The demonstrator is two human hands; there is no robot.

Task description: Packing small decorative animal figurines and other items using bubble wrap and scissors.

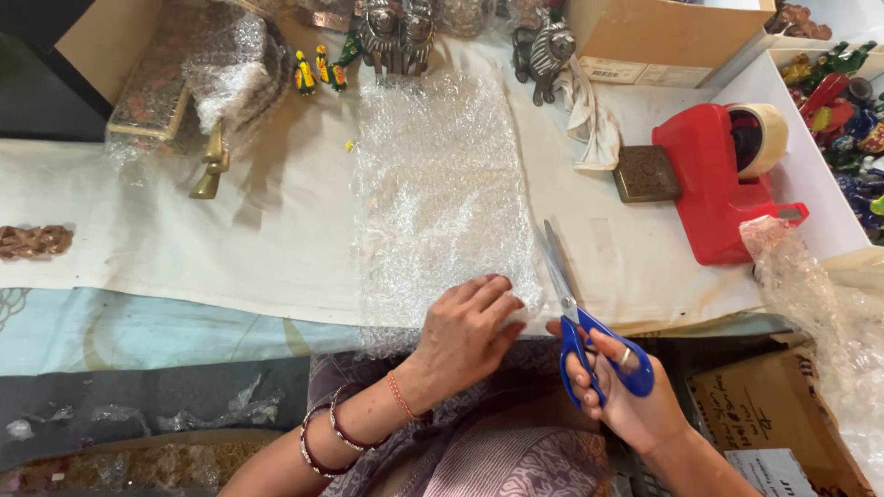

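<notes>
A sheet of clear bubble wrap (433,184) lies flat on the white cloth (184,239) in the middle of the table. My left hand (465,331) presses palm-down on its near edge. My right hand (626,387) grips blue-handled scissors (575,308) just right of the sheet, with the blades together and pointing away from me along the sheet's right edge.
A red tape dispenser (718,179) and a small square metal box (646,173) sit to the right. Metal animal figurines (543,51), small painted figures (318,69), a cardboard box (663,37) and a wrapped box (184,78) line the back. Loose plastic (820,304) lies at right.
</notes>
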